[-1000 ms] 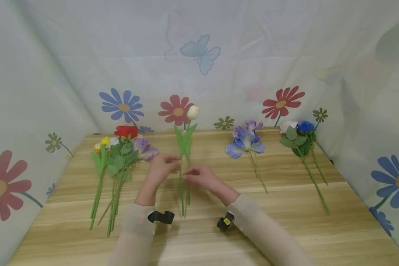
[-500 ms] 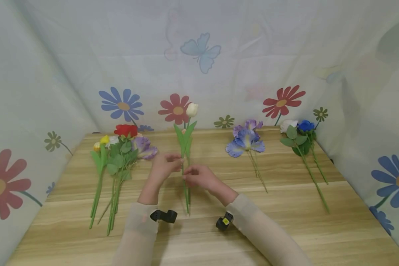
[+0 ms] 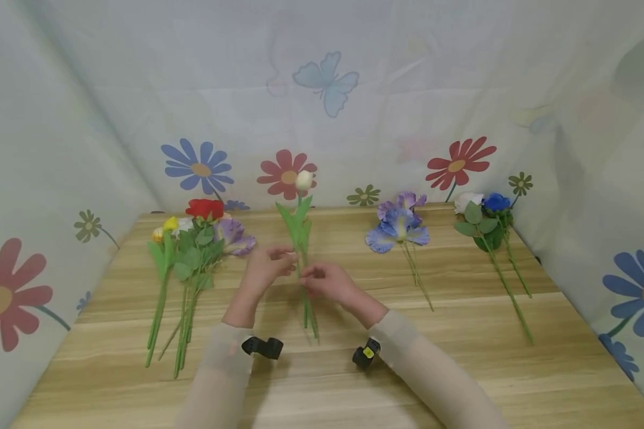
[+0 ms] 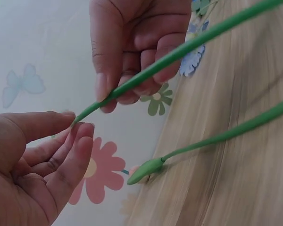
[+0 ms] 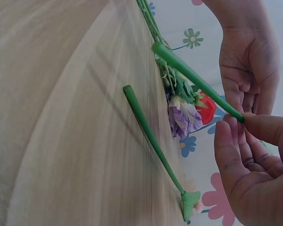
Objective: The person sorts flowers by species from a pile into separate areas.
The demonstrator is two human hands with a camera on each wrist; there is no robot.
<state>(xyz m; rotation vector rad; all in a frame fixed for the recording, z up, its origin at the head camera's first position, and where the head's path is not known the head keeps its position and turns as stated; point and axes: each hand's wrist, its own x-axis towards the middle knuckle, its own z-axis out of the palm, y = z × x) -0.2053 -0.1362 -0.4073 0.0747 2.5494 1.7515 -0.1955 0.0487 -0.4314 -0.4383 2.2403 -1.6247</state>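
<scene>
A white tulip (image 3: 304,180) with long green leaves is held up over the middle of the table, its stem slanting a little. My left hand (image 3: 268,265) pinches the stem just below the leaves, between thumb and fingers. Slightly lower, my right hand (image 3: 327,280) also pinches it; in the left wrist view the thumb of the right hand (image 4: 137,52) presses along the green stem (image 4: 165,62). Beneath, a second green flower stem (image 5: 148,132) lies on the table with a leaf at its far end; its bloom is mostly hidden.
On the wooden table (image 3: 461,369), a mixed bunch lies left: a red flower (image 3: 204,208), yellow tulips (image 3: 170,224) and a purple iris (image 3: 233,236). Blue-purple irises (image 3: 398,226) lie right of centre. A white rose (image 3: 468,201) and blue rose (image 3: 497,202) are farther right.
The held tulip has turned: its stem's lower end has swung to the right while the bloom has shifted slightly left. Both hands stay nearly in place, still pinching it.
</scene>
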